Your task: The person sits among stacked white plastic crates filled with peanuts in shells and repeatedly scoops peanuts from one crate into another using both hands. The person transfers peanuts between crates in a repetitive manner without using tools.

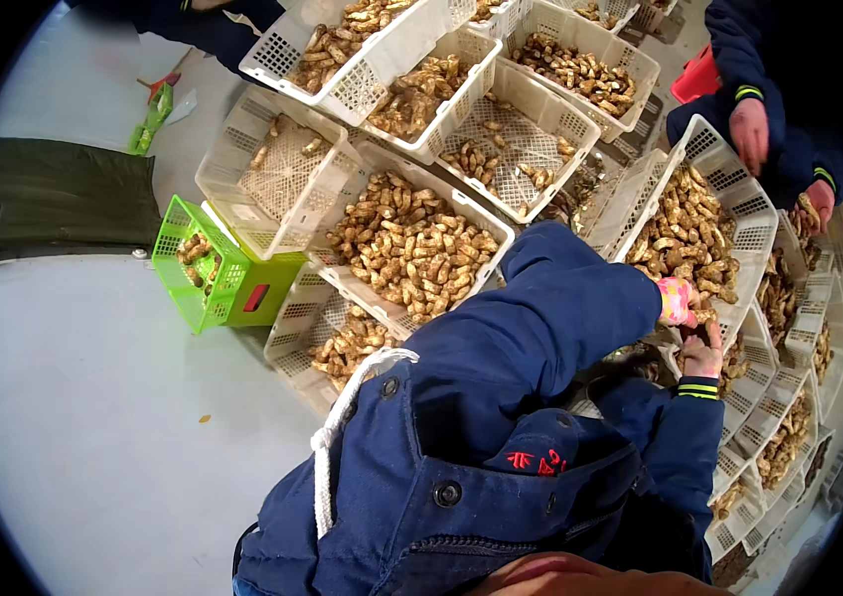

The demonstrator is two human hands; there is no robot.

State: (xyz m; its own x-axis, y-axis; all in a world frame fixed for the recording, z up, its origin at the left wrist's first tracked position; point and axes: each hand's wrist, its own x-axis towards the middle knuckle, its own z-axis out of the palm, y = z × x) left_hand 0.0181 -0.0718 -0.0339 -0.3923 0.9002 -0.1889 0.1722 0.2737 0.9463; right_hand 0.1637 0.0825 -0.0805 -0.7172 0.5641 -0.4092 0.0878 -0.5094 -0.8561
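My left hand [678,301], with a pink patterned covering at the wrist, is beside the near end of a white plastic crate [753,216] of what look like brown and cream mushrooms [683,231]. Just below it, my right hand [703,356] points its fingers up, its palm side partly in view. Both hands meet around a small mushroom [703,316] with a dark part between the fingers. The fingertips are partly hidden, and whether a tool is in either hand cannot be told.
A full crate [484,216] of mushrooms and a nearly bare crate [212,160] lie left of my arm, by a green basket [231,305]. Stacked crates [756,439] stand at right. Across from me a co-worker's hands [750,134] hang near the crates.
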